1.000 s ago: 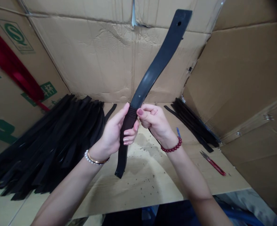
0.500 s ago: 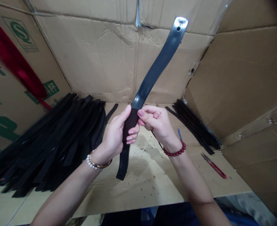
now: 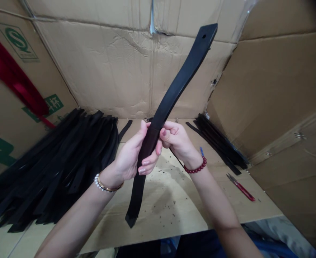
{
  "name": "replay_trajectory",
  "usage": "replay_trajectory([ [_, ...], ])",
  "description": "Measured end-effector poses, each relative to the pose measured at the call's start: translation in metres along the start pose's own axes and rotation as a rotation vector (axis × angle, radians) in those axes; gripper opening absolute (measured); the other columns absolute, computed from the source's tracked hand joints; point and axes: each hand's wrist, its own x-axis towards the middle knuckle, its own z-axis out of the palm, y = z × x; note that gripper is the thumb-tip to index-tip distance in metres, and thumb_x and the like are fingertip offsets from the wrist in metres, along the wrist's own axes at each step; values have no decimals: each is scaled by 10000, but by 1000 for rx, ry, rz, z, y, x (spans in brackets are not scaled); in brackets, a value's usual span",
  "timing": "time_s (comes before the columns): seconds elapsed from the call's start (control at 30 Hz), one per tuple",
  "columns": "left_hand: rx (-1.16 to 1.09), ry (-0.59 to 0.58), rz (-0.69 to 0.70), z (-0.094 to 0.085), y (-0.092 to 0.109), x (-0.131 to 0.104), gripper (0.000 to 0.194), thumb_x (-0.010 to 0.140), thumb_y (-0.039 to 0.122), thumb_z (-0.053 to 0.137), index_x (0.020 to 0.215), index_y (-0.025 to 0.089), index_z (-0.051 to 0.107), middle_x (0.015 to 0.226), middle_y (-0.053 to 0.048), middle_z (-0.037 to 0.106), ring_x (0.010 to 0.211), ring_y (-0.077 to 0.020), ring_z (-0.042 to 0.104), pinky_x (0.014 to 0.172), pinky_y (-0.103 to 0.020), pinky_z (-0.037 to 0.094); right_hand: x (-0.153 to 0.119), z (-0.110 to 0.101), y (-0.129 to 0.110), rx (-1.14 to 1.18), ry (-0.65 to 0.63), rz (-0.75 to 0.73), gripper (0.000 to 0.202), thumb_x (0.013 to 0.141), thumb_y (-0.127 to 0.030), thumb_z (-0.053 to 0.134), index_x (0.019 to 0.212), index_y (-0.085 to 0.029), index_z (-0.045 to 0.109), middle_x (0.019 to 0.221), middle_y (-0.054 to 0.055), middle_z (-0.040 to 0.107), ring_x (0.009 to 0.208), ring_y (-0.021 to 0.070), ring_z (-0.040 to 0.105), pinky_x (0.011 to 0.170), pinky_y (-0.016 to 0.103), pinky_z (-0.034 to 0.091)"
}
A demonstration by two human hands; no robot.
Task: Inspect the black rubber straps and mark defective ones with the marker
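Observation:
A long black strap [image 3: 178, 84] with a hole near its upper end is held up at a slant in front of me. Dark cord is wound round its middle section [image 3: 148, 143]. My left hand [image 3: 136, 154] is closed round that wound part, thumb along the near edge and fingers beneath. Close against the strap's right edge, my right hand [image 3: 178, 141] is closed in a pinch. From its fingers a thin black cord [image 3: 177, 157] trails down toward the wrist. The pinched bit itself is hidden.
A big pile of black straps [image 3: 66, 172] lies at the left, a smaller stack [image 3: 219, 143] at the right. Red-handled thread snips [image 3: 241, 188] rest on the right of the table [image 3: 174, 200] among dark crumbs. Cardboard walls [image 3: 114, 68] stand around; red ribbon [image 3: 18, 79] hangs at left.
The strap has turned about its length, so its shiny glare is gone and its lower end reaches farther down. My right hand stays pinched beside the wound part.

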Motion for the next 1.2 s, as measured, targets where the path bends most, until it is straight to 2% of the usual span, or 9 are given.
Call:
replay_trajectory([
  [0.1,79,-52,-29,-1,-1,0,786,842,840,287,670,150,623,371,40,383,238,-61,312,255,-176,260,2,-3,7,70,-59,41,426,769,-547,766,964,-178,683,507,-40,622,340,40,347,357,191,176],
  [0.2,272,48,115,1,-2,3,769,840,836,310,786,139,629,519,-5,554,312,-72,434,297,-187,319,3,-3,6,95,31,-4,391,700,-484,842,822,-182,626,492,-68,572,348,45,379,356,186,244],
  [0.33,530,326,385,5,-1,5,396,851,515,692,985,155,594,800,-14,673,575,-97,626,538,-201,514,5,-2,-1,49,235,-93,412,728,-343,853,653,-187,479,472,-98,471,370,9,273,363,172,185],
  [0.4,583,375,455,5,1,4,279,871,383,710,971,145,607,850,-28,692,660,-104,659,634,-208,539,5,-3,-2,20,279,-119,407,746,-345,840,651,-187,478,455,-109,415,385,11,247,379,178,182],
  [0.5,524,273,447,3,6,0,241,961,361,583,903,130,620,784,-35,693,558,-83,622,538,-189,490,3,-3,-2,14,218,-99,307,762,-406,819,795,-176,618,455,-123,345,393,17,202,389,194,138],
  [0.6,359,60,280,-3,9,-4,300,998,384,498,902,129,624,669,-14,659,414,-63,538,418,-177,410,1,-4,-2,31,44,-26,477,742,-523,799,1046,-168,699,509,-91,449,401,22,239,391,210,94],
  [0.73,282,-29,170,-6,5,-2,418,988,492,461,889,123,632,589,-5,606,357,-69,483,356,-187,351,1,-4,-1,51,35,-24,464,702,-530,826,938,-149,704,511,-54,543,409,40,346,385,210,151],
  [0.93,594,378,437,3,1,5,255,863,374,718,910,136,639,723,-5,635,519,-64,533,487,-181,432,4,-7,0,-7,208,-28,324,735,-404,840,766,-156,634,433,-115,399,387,29,233,389,210,198],
  [1.2,130,-55,25,0,6,-5,410,948,544,503,869,157,612,525,41,512,313,-49,376,329,-174,279,1,-5,1,35,0,-9,528,720,-556,801,1058,-159,711,543,-41,624,393,46,402,390,205,218],
])
